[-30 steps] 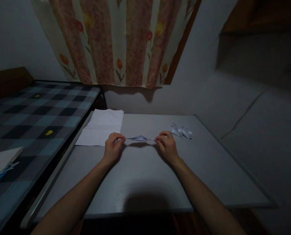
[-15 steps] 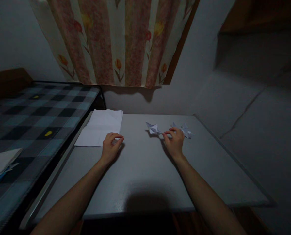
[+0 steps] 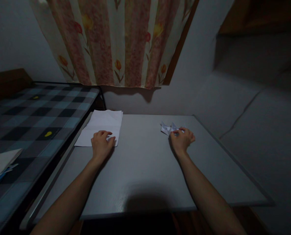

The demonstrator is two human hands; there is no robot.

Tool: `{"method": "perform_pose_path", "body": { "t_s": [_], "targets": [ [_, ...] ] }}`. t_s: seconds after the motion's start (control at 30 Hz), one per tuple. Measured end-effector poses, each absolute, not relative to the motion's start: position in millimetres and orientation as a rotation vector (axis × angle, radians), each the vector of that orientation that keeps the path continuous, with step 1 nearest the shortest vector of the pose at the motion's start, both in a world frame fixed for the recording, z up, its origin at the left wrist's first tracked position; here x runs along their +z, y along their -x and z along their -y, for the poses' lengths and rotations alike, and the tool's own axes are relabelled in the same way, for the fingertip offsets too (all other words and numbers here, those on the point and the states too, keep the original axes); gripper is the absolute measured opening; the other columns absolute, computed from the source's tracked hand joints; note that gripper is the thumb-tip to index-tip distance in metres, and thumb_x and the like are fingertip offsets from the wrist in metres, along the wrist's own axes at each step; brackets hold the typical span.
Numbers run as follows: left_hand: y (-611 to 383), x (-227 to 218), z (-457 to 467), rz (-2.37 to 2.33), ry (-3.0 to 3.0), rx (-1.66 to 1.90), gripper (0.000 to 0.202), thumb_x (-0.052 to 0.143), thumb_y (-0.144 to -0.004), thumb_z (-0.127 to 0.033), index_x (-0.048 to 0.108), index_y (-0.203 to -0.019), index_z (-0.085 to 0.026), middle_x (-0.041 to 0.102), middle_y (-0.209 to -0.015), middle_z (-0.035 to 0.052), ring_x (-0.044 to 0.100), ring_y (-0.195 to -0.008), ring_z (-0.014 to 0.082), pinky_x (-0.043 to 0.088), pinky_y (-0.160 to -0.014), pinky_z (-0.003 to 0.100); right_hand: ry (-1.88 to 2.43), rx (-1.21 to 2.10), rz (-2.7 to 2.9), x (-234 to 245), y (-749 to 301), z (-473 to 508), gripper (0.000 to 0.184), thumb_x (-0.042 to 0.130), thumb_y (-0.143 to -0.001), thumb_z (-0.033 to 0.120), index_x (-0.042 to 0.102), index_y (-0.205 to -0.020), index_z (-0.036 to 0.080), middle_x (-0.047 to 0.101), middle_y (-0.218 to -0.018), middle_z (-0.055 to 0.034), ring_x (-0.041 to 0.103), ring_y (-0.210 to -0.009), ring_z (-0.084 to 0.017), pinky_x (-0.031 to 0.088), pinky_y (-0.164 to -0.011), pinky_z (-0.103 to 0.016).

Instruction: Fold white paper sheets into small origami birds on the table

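My left hand (image 3: 102,144) is over the near right part of the white paper sheets (image 3: 103,119), its thumb and fingers apart with nothing between them. On the right side of the table, my right hand (image 3: 183,140) pinches a folded white paper figure (image 3: 165,129), pointed like an origami crane. Another folded paper figure (image 3: 174,126) stands close beside it. My fingers partly cover the group, so its far right part is mostly hidden.
The grey-white table (image 3: 140,169) meets the wall at the back and right. A checkered bed (image 3: 62,107) runs along its left, with a folded white item (image 3: 4,162) on it. A striped tulip curtain (image 3: 118,42) hangs behind.
My right hand has moved right with the paper figure, bringing it up beside the others. My left hand has shifted left over the sheets, and its fingers have spread apart.
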State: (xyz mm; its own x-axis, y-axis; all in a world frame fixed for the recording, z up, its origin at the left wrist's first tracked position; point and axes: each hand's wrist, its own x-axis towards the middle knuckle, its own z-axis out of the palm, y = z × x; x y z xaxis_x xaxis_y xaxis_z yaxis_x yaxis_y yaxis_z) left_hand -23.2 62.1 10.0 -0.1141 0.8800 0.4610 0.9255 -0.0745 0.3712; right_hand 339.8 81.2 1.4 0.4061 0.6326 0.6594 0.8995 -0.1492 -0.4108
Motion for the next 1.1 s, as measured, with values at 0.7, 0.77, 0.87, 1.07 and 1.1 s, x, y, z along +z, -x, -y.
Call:
{"method": "perform_pose_path", "body": {
  "t_s": [0.7,0.77,0.87,1.07,1.1],
  "targets": [
    [27,8,-60,2.188,2.302,-0.368,0.058,0.051,-0.078,-0.063,0.061,-0.118,-0.023,0.054,-0.132,0.0137,0.048,-0.121,0.0328,0.035,-0.099,0.047,1.970,-0.443,1.193,1,-347,-83,0.017,0.053,-0.076,0.029,0.066,-0.073,0.018,0.058,-0.106,-0.0117,0.041,-0.105,-0.029,0.020,-0.093,-0.046],
    [29,10,-62,2.221,2.315,-0.396,0.054,0.050,-0.079,-0.060,0.062,-0.116,-0.023,0.055,-0.131,0.0130,0.049,-0.121,0.0318,0.036,-0.100,0.046,1.975,-0.438,1.195,2,-347,-83,0.019,0.053,-0.077,0.030,0.067,-0.077,0.018,0.057,-0.107,-0.0120,0.041,-0.106,-0.029,0.020,-0.094,-0.046],
    [32,11,-65,2.271,2.333,-0.464,0.047,0.047,-0.083,-0.053,0.065,-0.113,-0.023,0.056,-0.131,0.0107,0.050,-0.121,0.0295,0.037,-0.100,0.044,1.965,-0.437,1.200,3,-345,-82,0.021,0.053,-0.077,0.032,0.067,-0.083,0.018,0.056,-0.108,-0.0126,0.041,-0.106,-0.029,0.020,-0.094,-0.046],
    [41,5,-74,2.394,2.296,-0.695,0.033,0.047,-0.081,-0.039,0.071,-0.099,-0.024,0.064,-0.122,0.0056,0.057,-0.112,0.0255,0.043,-0.093,0.036,1.892,-0.440,1.215,5,-339,-79,0.023,0.052,-0.077,0.032,0.067,-0.087,0.017,0.055,-0.108,-0.0127,0.042,-0.108,-0.029,0.021,-0.096,-0.047],
    [43,3,-76,2.413,2.278,-0.781,0.033,0.047,-0.081,-0.040,0.072,-0.096,-0.023,0.065,-0.119,0.0055,0.059,-0.110,0.0248,0.043,-0.092,0.035,1.881,-0.440,1.220,6,-338,-79,0.023,0.053,-0.077,0.032,0.067,-0.087,0.018,0.055,-0.108,-0.0125,0.043,-0.108,-0.030,0.021,-0.096,-0.048]
  ]
}}
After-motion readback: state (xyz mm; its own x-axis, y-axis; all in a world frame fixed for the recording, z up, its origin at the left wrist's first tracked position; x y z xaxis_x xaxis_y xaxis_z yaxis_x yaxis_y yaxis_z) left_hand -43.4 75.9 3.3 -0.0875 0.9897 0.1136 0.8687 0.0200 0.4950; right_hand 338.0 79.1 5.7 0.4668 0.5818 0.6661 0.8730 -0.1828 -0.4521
